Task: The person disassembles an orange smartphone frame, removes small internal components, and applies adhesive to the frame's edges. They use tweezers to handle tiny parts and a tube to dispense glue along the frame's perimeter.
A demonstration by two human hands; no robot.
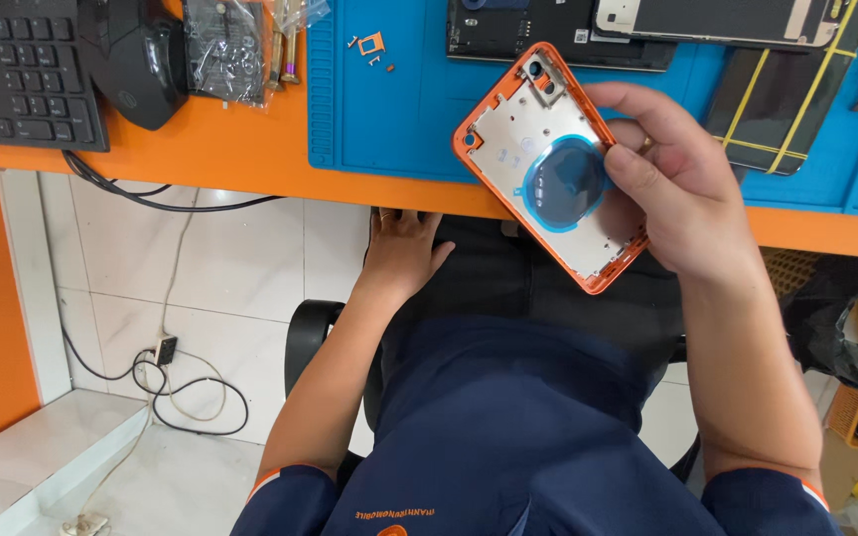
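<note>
My right hand [669, 189] holds an orange phone back housing [528, 129] tilted above the front edge of the orange desk [240, 149]. The housing's inner side faces up, silver with a round blue coil film in the middle, and my thumb presses on that film. My left hand [404, 253] reaches under the desk edge by my lap, fingers partly hidden; I cannot tell whether it holds anything.
A blue work mat [399, 99] covers the desk, with small orange parts [371, 45], dark phone bodies [558, 35] and a phone panel with yellow tape [772, 99]. A black keyboard [17, 69], mouse [141, 60] and plastic bag [225, 50] lie left. Cables trail on the floor.
</note>
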